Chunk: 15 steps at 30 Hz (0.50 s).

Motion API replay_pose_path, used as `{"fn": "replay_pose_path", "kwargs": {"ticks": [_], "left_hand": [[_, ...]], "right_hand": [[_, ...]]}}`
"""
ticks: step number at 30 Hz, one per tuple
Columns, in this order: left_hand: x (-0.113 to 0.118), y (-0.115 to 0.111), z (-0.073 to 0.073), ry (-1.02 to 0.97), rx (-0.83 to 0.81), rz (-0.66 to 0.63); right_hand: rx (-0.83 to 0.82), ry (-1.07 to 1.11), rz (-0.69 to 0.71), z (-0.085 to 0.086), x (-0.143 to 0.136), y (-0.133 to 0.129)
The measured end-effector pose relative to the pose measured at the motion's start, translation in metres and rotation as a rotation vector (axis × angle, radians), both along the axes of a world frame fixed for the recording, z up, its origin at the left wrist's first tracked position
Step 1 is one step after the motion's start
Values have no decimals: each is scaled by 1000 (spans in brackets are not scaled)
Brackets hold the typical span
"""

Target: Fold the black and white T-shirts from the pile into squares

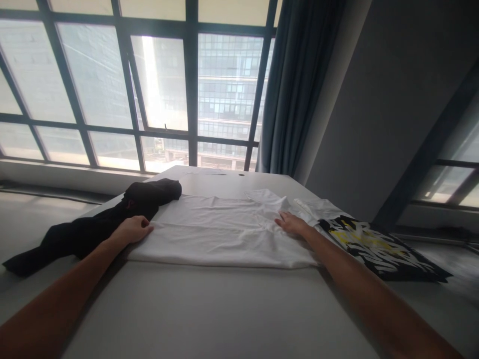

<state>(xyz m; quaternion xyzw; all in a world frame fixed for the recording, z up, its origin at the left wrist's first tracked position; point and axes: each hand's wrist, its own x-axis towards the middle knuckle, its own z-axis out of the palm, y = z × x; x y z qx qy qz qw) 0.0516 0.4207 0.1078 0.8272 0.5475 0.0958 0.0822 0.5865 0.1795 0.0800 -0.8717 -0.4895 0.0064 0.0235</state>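
Note:
A white garment (220,239) lies spread across the white table, its long side running left to right, with some wrinkles near the right part. My left hand (135,229) is closed, fingers pinched on the garment's left edge. On the garment's right part, near the collar-like folds, rests my right hand (291,222), its fingers spread and lying on the cloth. A dark bunched garment (149,193) lies just beyond and left of my left hand. To the right of my right hand sits a folded black garment with white and yellow print (374,247).
The white table (224,309) extends from me toward large windows (228,89). Another white cloth (318,207) lies beside the black printed garment. A dark curtain (299,85) hangs at the back right, next to a grey wall. A small dark round spot marks the table's far part.

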Motion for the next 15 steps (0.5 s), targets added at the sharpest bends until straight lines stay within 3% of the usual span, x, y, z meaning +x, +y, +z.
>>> {"fn": "replay_pose_path", "kwargs": {"ticks": [3, 6, 9, 15], "left_hand": [[-2, -5, 6, 52, -78, 17], [-10, -13, 14, 28, -259, -8], [-19, -24, 21, -18, -397, -26], [-26, -33, 27, 5, -435, -51]], "right_hand": [[-9, -8, -49, -3, 3, -33], [-6, -10, -82, 0, 2, -68], [-17, -26, -117, 10, 2, -97], [-9, 1, -189, 38, 4, -133]]}}
